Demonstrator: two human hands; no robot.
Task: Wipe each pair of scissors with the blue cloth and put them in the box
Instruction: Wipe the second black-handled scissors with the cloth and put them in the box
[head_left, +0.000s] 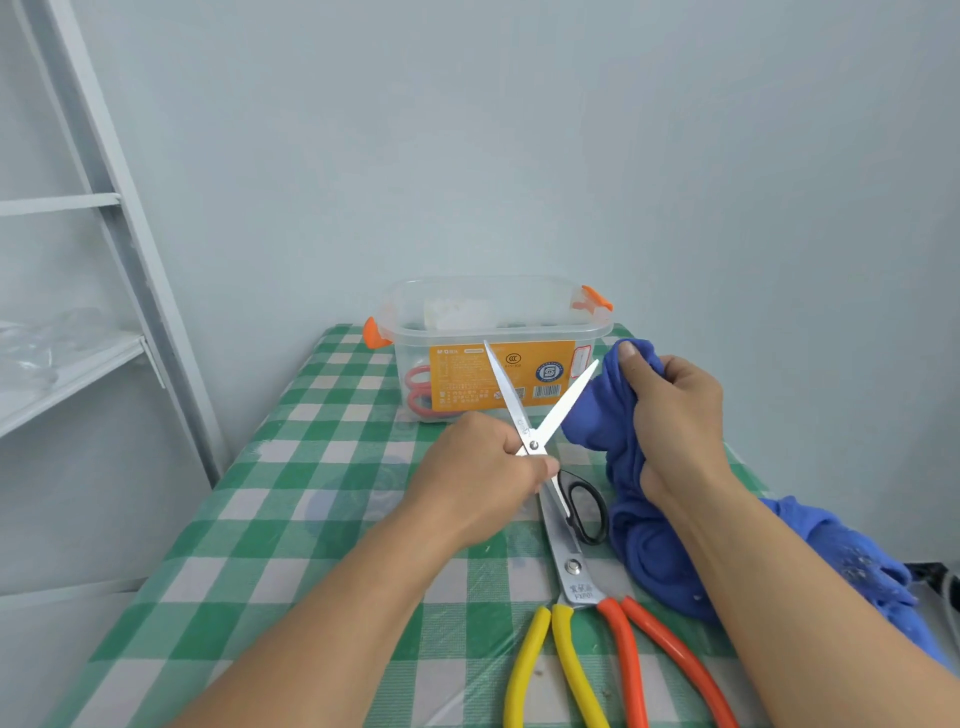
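Checked green tablecloth (291, 467): black-handled scissors (540, 431), blades spread, gripped in the left hand (478, 467) just before the box (498, 332) — right hand (675, 410) clenches the blue cloth (649, 545) beside the blades. Red-handled scissors (418, 392) already boxed; yellow-and-orange shears (576, 577) lie unwiped, probably last.

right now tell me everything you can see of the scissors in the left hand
The black-handled scissors have shiny steel blades spread wide into a V, tips pointing up toward the clear box. The left hand holds them near the pivot screw, lifted off the table. One black loop shows below the hand; the other is hidden. The blue cloth sits just beside the right blade.
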